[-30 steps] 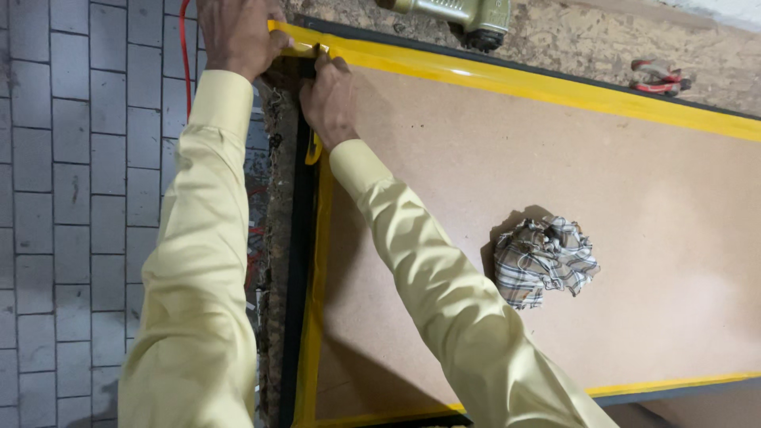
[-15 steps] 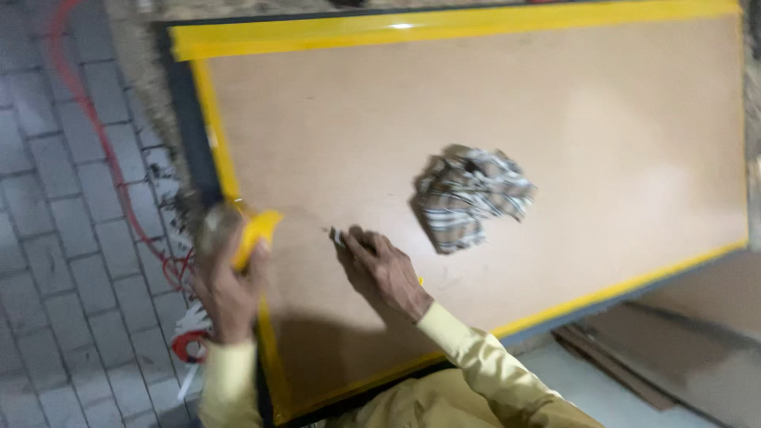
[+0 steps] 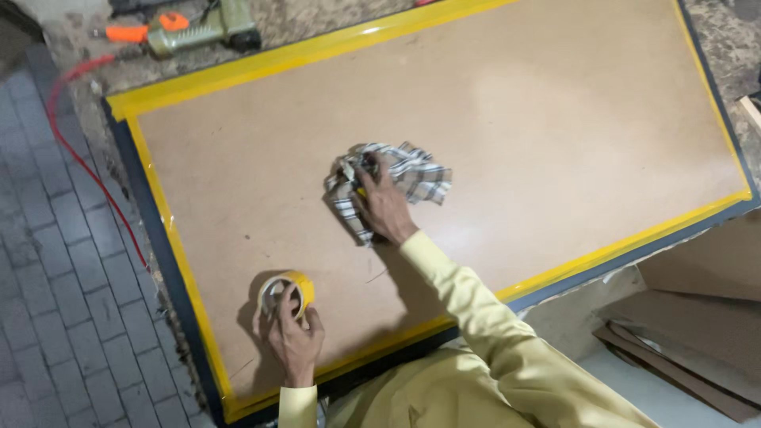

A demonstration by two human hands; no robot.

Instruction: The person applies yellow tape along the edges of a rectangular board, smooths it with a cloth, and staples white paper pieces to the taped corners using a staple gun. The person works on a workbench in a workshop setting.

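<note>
While my left hand is curling its fingers around the tape roll, standing it on edge near the board's left taped border, my right hand is pressing loosely bent fingers onto the crumpled checked cloth mid-board.

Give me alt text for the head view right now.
Seen from above, the right hand rests on a crumpled plaid cloth on a brown board edged with yellow tape, while the left hand holds a yellow tape roll on the board. A green power tool lies beyond the far edge.
</note>
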